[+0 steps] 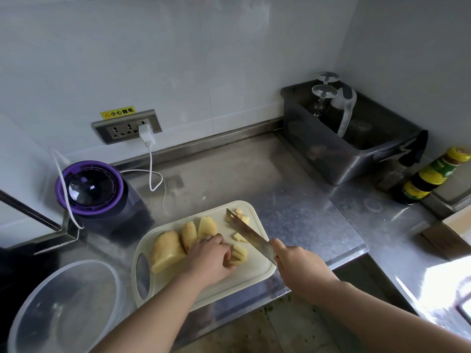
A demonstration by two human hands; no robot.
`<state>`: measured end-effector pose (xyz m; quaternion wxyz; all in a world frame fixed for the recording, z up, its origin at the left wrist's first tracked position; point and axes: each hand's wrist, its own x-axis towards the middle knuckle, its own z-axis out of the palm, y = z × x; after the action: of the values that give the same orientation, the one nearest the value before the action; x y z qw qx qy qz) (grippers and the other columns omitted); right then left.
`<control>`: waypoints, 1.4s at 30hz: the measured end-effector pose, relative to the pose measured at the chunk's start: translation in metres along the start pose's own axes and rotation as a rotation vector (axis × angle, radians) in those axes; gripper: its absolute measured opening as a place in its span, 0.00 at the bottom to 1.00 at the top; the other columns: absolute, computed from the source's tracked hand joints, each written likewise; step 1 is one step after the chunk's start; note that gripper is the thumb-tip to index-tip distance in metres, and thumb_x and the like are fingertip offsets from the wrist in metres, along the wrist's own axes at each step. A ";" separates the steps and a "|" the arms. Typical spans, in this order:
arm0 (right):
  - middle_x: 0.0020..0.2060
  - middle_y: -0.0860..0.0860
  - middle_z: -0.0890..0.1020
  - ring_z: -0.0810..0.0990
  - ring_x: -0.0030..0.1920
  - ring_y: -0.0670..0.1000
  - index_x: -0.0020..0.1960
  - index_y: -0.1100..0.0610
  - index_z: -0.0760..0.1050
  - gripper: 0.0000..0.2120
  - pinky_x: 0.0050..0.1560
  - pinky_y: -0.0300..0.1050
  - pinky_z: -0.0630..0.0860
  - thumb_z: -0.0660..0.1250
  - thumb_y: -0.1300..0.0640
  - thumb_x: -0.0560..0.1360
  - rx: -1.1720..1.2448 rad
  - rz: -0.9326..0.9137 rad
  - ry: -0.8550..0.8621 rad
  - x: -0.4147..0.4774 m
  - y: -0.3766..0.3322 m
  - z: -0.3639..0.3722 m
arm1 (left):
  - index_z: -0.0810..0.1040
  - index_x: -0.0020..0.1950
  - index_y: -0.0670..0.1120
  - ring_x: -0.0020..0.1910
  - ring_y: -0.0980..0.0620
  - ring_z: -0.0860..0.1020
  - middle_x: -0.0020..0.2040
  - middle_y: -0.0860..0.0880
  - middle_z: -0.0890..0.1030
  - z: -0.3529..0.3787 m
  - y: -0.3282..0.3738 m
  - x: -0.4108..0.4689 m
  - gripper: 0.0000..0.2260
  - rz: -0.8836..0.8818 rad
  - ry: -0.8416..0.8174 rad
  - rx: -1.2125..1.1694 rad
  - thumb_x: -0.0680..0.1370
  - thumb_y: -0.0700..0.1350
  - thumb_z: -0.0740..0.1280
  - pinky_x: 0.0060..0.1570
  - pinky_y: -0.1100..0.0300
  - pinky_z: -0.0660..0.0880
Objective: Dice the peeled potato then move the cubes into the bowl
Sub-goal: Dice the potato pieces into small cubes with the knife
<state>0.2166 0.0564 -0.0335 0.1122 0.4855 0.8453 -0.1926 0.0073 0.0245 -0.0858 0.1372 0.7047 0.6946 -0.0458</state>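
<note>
While the left hand [209,258] curls its fingers over a bundle of potato strips [240,254], pinning them to the cutting board [244,278], the right hand [298,266] is wrapped tight around the handle of a cleaver [247,233]. Its blade slants across the board just beside the strips; whether the edge touches the board cannot be told. The fingertips appear tucked back, likely to stay clear of the edge, and bundling the strips should let one crosswise cut yield several cubes. A few finished cubes [242,217] lie at the board's far corner, apparently set out of the cutting zone. Three uncut potato slabs [167,250] wait on the board just left of the holding hand. The clear bowl [76,263], holding no potato that can be seen, stands on the steel counter [293,200] near the board's left end, within easy reach for the transfer.
</note>
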 end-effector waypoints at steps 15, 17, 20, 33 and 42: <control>0.34 0.48 0.70 0.74 0.32 0.48 0.70 0.50 0.60 0.22 0.34 0.41 0.75 0.60 0.62 0.80 -0.001 -0.026 -0.027 -0.007 -0.006 0.006 | 0.79 0.55 0.54 0.61 0.52 0.68 0.59 0.55 0.74 0.002 0.010 -0.022 0.14 -0.180 0.103 0.074 0.74 0.59 0.62 0.61 0.56 0.61; 0.35 0.49 0.71 0.79 0.36 0.51 0.68 0.50 0.61 0.21 0.39 0.47 0.78 0.61 0.64 0.78 -0.004 -0.040 -0.048 -0.012 -0.010 0.011 | 0.80 0.55 0.54 0.62 0.52 0.67 0.60 0.55 0.73 0.003 0.014 -0.027 0.15 -0.257 0.142 0.059 0.74 0.60 0.62 0.60 0.55 0.62; 0.38 0.52 0.75 0.79 0.38 0.55 0.67 0.50 0.60 0.21 0.39 0.50 0.77 0.58 0.66 0.78 -0.018 -0.072 -0.088 -0.023 -0.016 0.016 | 0.81 0.53 0.55 0.62 0.51 0.67 0.61 0.55 0.72 0.006 0.018 -0.032 0.15 -0.326 0.182 0.020 0.74 0.60 0.62 0.57 0.55 0.62; 0.41 0.54 0.76 0.75 0.36 0.53 0.68 0.51 0.61 0.22 0.34 0.45 0.69 0.55 0.68 0.77 -0.043 -0.100 -0.138 -0.035 -0.019 0.025 | 0.80 0.55 0.53 0.64 0.51 0.67 0.62 0.56 0.73 0.007 0.020 -0.038 0.14 -0.379 0.189 -0.028 0.75 0.59 0.65 0.57 0.55 0.63; 0.40 0.54 0.74 0.75 0.39 0.51 0.69 0.53 0.60 0.20 0.37 0.43 0.71 0.58 0.64 0.79 -0.050 -0.094 -0.211 -0.034 -0.024 0.023 | 0.79 0.58 0.54 0.63 0.52 0.67 0.63 0.56 0.72 0.009 0.021 -0.037 0.15 -0.395 0.161 -0.031 0.74 0.57 0.65 0.59 0.56 0.64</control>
<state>0.2126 0.0091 -0.0358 0.2034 0.4195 0.8552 -0.2265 0.0277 -0.0137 -0.0822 0.0802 0.5540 0.8286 -0.0047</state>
